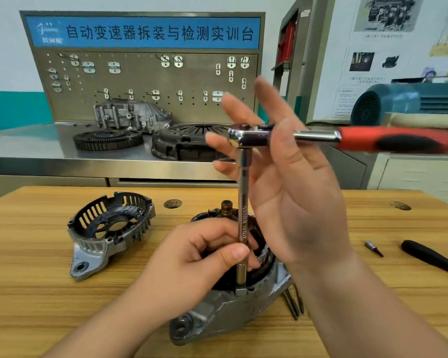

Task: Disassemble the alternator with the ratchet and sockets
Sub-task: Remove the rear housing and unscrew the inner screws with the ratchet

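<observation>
The alternator body, with its stator windings exposed, lies on the wooden table in front of me. A ratchet with a red and black handle stands on a long chrome extension whose socket sits on a bolt at the housing's rim. My left hand pinches the lower extension between thumb and fingers. My right hand is raised beside the ratchet head, fingers spread and straight, palm against the ratchet's neck. The removed end cover lies to the left.
A small bit and a black tool handle lie on the table at the right. Thin rods stick out under the alternator. Behind stands a steel bench with a clutch plate, a gear ring, a housing and a pegboard.
</observation>
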Motion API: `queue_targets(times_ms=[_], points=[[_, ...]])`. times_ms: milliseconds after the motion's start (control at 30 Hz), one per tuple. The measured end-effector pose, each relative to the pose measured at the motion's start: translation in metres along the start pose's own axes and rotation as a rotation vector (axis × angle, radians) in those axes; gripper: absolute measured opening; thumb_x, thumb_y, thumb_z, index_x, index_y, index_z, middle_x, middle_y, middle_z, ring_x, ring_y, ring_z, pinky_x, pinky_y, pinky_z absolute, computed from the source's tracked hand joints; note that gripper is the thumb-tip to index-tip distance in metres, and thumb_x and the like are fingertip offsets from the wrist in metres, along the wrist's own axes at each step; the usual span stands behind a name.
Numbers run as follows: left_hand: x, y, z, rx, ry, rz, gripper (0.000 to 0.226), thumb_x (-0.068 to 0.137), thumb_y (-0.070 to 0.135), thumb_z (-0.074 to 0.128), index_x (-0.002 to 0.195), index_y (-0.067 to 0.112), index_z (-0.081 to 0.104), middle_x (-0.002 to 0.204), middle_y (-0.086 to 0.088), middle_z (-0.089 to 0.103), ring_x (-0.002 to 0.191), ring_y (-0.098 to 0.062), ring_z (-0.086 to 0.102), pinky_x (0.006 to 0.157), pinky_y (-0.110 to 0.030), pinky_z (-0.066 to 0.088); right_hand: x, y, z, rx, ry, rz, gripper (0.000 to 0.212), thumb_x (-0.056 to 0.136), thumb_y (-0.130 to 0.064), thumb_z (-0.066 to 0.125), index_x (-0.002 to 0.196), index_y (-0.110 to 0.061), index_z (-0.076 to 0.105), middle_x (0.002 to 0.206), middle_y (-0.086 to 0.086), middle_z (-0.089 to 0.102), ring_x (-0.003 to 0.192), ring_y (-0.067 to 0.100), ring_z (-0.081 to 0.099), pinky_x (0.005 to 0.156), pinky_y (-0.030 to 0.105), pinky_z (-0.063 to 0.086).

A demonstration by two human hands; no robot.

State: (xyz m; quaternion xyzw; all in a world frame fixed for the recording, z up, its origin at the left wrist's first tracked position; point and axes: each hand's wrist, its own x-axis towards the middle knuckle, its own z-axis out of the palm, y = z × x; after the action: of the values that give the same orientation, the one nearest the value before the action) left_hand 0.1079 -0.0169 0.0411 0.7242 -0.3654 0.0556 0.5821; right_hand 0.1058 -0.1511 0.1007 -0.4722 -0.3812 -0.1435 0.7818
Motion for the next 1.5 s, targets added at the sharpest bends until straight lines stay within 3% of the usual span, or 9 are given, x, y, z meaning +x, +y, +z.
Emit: queue_targets(times_ms=[100, 300, 467, 567, 800, 1000, 1100, 1300, 1500], points=[[0.001, -0.002, 0.001, 0.012, 0.032, 0.004, 0.02, 0.08, 0.034, 0.06, 0.085, 0.017, 0.07, 0.077, 0.003, 0.074, 0.076, -0.011, 0.071, 0.072, -0.019, 0.053, 0.0, 0.0, 0.0, -0.027, -0.011, -0.067, 0.024, 0.093, -0.025, 0.056, 0.117, -0.029, 0.06, 0.128, -0.004, 0.06, 0.103, 0.02, 0.067, 0.087, 0.035, 0.05], [-0.002, 0.001, 0.002, -0.029, -0.046, -0.024, 0.023, 0.084, 0.033, 0.057, 0.096, 0.019, 0.071, 0.085, 0.002, 0.075, 0.084, -0.013, 0.07, 0.078, -0.022, 0.053, -0.002, 0.005, -0.002, 0.061, -0.018, 0.098, 0.053, 0.081, -0.052, 0.043, 0.123, -0.022, 0.056, 0.102, 0.001, 0.074, 0.078, 0.021, 0.072, 0.087, 0.032, 0.054], [-0.001, 0.001, 0.002, 0.021, 0.004, -0.033, 0.021, 0.079, 0.038, 0.059, 0.09, 0.024, 0.069, 0.078, 0.006, 0.074, 0.077, -0.007, 0.07, 0.072, -0.017, 0.052, -0.001, 0.0, 0.002, -0.115, -0.033, -0.118, 0.028, 0.093, -0.032, 0.056, 0.12, -0.028, 0.061, 0.135, 0.005, 0.058, 0.111, 0.031, 0.06, 0.087, 0.037, 0.05], [-0.001, 0.0, 0.002, 0.02, 0.007, -0.047, 0.023, 0.077, 0.04, 0.06, 0.092, 0.027, 0.07, 0.079, 0.006, 0.075, 0.077, -0.008, 0.071, 0.071, -0.017, 0.053, -0.001, 0.002, -0.003, -0.169, -0.036, -0.157, 0.031, 0.093, -0.024, 0.049, 0.124, -0.027, 0.054, 0.136, 0.001, 0.055, 0.123, 0.029, 0.055, 0.094, 0.043, 0.048], [-0.002, 0.002, 0.002, -0.006, -0.049, -0.029, 0.022, 0.084, 0.033, 0.056, 0.091, 0.02, 0.072, 0.083, 0.003, 0.075, 0.084, -0.014, 0.07, 0.079, -0.021, 0.052, -0.003, 0.005, -0.005, -0.026, -0.016, 0.081, 0.054, 0.089, -0.052, 0.033, 0.129, -0.02, 0.051, 0.101, 0.004, 0.074, 0.081, 0.024, 0.071, 0.089, 0.037, 0.053], [-0.001, 0.0, 0.003, 0.017, 0.008, -0.035, 0.02, 0.078, 0.038, 0.061, 0.092, 0.027, 0.071, 0.078, 0.006, 0.075, 0.077, -0.007, 0.07, 0.072, -0.015, 0.052, 0.003, -0.003, -0.001, -0.184, -0.048, -0.138, 0.037, 0.095, -0.032, 0.05, 0.129, -0.018, 0.052, 0.139, 0.003, 0.053, 0.101, 0.035, 0.063, 0.085, 0.037, 0.052], [-0.001, 0.001, 0.003, -0.004, -0.004, -0.045, 0.024, 0.08, 0.039, 0.059, 0.1, 0.03, 0.069, 0.083, 0.006, 0.075, 0.079, -0.009, 0.071, 0.072, -0.018, 0.054, 0.006, -0.003, -0.003, -0.153, -0.053, -0.098, 0.041, 0.091, -0.034, 0.044, 0.129, -0.019, 0.049, 0.127, -0.005, 0.058, 0.094, 0.01, 0.068, 0.09, 0.032, 0.052], [-0.002, 0.004, 0.003, 0.044, -0.017, -0.016, 0.022, 0.081, 0.037, 0.058, 0.092, 0.022, 0.07, 0.08, 0.007, 0.075, 0.079, -0.009, 0.071, 0.074, -0.018, 0.052, 0.0, 0.002, -0.006, 0.002, -0.073, 0.087, 0.059, 0.085, -0.052, 0.037, 0.131, -0.017, 0.049, 0.098, 0.003, 0.074, 0.084, 0.023, 0.071, 0.091, 0.037, 0.052], [-0.002, 0.002, 0.007, 0.025, 0.054, -0.023, 0.025, 0.077, 0.038, 0.062, 0.086, 0.017, 0.071, 0.076, 0.005, 0.074, 0.075, -0.006, 0.07, 0.071, -0.015, 0.051, 0.006, -0.012, 0.003, -0.238, -0.176, -0.131, 0.034, 0.093, -0.012, 0.045, 0.122, -0.03, 0.044, 0.133, 0.005, 0.052, 0.107, 0.023, 0.061, 0.079, 0.028, 0.054]])
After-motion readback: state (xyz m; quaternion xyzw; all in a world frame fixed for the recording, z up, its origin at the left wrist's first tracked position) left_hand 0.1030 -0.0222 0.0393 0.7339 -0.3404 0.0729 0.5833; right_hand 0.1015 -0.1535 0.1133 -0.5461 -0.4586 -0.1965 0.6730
